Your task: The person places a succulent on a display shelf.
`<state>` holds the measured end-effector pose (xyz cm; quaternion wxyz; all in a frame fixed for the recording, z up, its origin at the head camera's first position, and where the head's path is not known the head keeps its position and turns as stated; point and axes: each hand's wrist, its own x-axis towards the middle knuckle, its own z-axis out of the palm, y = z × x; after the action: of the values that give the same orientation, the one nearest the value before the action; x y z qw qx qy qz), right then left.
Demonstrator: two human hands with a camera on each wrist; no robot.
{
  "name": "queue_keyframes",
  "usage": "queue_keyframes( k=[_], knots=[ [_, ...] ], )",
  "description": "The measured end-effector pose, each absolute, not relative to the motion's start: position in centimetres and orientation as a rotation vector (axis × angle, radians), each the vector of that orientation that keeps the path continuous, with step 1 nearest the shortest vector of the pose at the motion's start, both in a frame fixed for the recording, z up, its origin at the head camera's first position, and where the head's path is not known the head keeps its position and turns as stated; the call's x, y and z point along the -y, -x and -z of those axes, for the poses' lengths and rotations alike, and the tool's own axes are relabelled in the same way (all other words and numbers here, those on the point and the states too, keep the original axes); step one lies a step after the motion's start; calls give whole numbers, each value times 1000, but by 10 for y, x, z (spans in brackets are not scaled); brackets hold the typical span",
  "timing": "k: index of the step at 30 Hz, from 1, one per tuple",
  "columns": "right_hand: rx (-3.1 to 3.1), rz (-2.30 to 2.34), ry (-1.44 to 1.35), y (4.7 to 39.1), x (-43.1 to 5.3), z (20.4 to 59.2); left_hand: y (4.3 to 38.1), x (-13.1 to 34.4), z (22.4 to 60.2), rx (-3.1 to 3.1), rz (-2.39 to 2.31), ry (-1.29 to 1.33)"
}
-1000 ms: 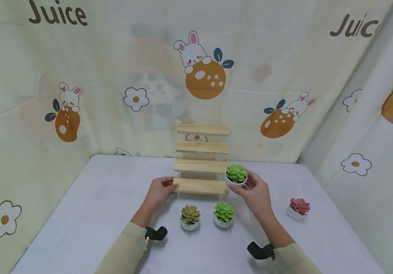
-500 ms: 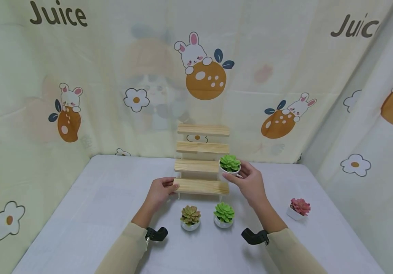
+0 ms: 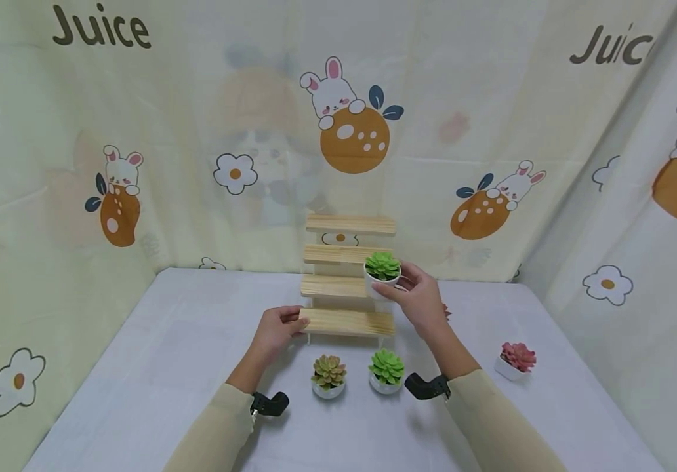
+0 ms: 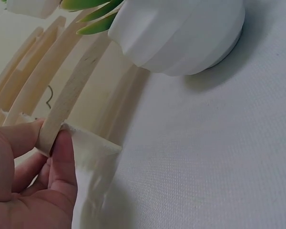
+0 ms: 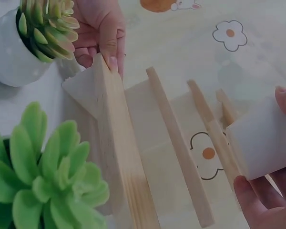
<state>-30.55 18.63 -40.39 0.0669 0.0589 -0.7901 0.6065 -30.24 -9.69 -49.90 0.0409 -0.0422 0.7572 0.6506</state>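
Observation:
A small wooden stair-step rack (image 3: 347,322) with several slats and pale side supports stands against the back curtain. My left hand (image 3: 273,328) pinches the left end of its lowest slat; in the left wrist view the thumb and fingers (image 4: 63,157) lie on either face of the wood. My right hand (image 3: 418,298) holds a green potted succulent (image 3: 382,265) by its white pot, which overlaps the right ends of the middle slats in the head view. In the right wrist view the white pot (image 5: 264,138) is between thumb and fingers, close to the upper slats.
In front of the rack stand a brownish-green succulent (image 3: 328,375) and another green succulent (image 3: 386,370), both in white pots. A red succulent (image 3: 517,358) sits farther right. Reddish leaves (image 3: 447,312) peek out behind my right wrist. A printed curtain (image 3: 197,131) closes off the back.
My right hand has carried the green succulent left and up, from beside the lower slats to in front of the middle ones. The left hand has stayed on the lowest slat.

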Motion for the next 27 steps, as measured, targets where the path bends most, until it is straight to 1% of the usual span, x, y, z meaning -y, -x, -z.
queue_keyframes(
  k=[8, 27],
  knots=[
    [2335, -1911, -234, 316, -174, 397, 302, 98, 500, -2321, -1996, 114],
    [2279, -1893, -328, 341, -152, 385, 303, 99, 502, -2326, -1979, 116]
  ],
)
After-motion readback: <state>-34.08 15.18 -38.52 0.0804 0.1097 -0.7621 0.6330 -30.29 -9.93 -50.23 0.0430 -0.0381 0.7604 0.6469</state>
